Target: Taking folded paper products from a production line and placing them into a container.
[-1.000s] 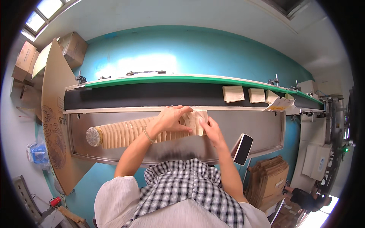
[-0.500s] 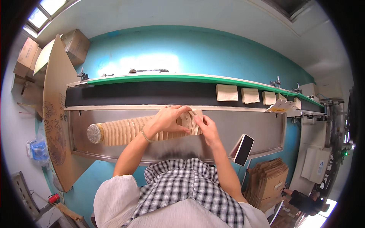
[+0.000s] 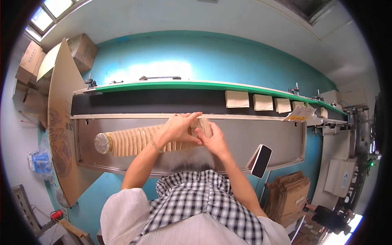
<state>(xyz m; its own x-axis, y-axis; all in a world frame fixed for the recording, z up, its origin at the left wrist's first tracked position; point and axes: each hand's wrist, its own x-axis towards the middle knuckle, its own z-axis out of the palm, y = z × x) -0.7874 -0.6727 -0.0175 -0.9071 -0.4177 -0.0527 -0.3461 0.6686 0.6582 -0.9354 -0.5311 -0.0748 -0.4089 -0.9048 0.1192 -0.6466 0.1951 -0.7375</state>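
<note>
A long row of folded beige paper pieces (image 3: 134, 141) lies on its side along the metal worktop, its left end capped by a round, clear-wrapped face (image 3: 103, 143). Over the row's right part is my left hand (image 3: 178, 130), fingers at its far side and thumb at its near side. My right hand (image 3: 213, 139) grips the rightmost small bundle of beige paper (image 3: 203, 127) at the row's end, its thumb close to the left thumb. The hands partly cover this bundle, so I cannot tell whether it is apart from the row.
Behind the worktop (image 3: 261, 130) runs a black conveyor belt (image 3: 163, 101) with a green rail, carrying several beige paper packs (image 3: 237, 99). A phone (image 3: 261, 161) stands tilted at the right front edge. Tall cardboard (image 3: 61, 122) flanks the left; flattened cartons (image 3: 290, 194) lean lower right.
My right hand has moved left and closed around the end bundle; my left hand has barely shifted. On the belt, the paper packs have moved left.
</note>
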